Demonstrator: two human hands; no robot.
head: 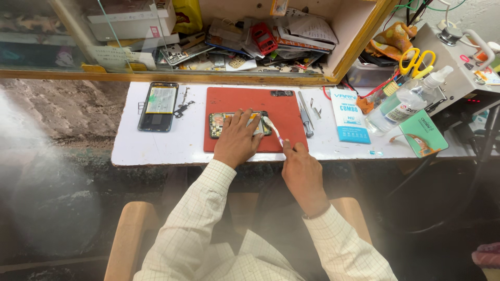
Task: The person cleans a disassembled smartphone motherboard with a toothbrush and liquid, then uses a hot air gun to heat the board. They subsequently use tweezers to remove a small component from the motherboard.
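Observation:
An opened phone body (pixel 223 124) with its circuit boards showing lies on a red work mat (pixel 284 112). My left hand (pixel 237 140) lies flat over it and holds it down. A thin white tool (pixel 274 130) is pinched in my right hand (pixel 301 169), its tip touching the phone's right end. Both hands are at the mat's front edge.
A second phone (pixel 158 105) lies open to the left on the white bench (pixel 130 145), small parts beside it. Screwdrivers (pixel 305 117), a blue-and-white packet (pixel 349 115), a clear spray bottle (pixel 406 101), yellow scissors (pixel 416 61) and a green card (pixel 423 132) sit right. A cluttered wooden shelf (pixel 250 39) stands behind.

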